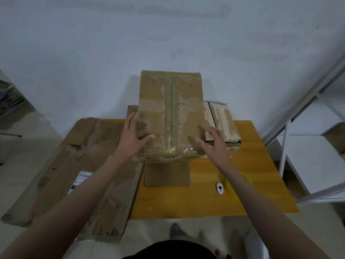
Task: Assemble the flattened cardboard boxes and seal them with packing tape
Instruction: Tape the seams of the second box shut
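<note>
An assembled brown cardboard box (170,111) stands on the wooden table (205,199), its top seam covered by a strip of clear tape. My left hand (131,136) lies against the box's left side, fingers spread, thumb on the top face. My right hand (212,144) hovers blurred at the box's near right corner with fingers spread and holds nothing. A yellow tape roll (232,186) lies on the table, partly hidden under my right forearm. Flattened cardboard boxes (78,165) lie over the table's left side.
A small white cutter (220,187) lies next to the tape roll. A loose cardboard flap (167,174) lies in front of the box. A smaller open box (222,124) sits behind at right. White shelving (306,146) stands at right, and a wall rises behind the table.
</note>
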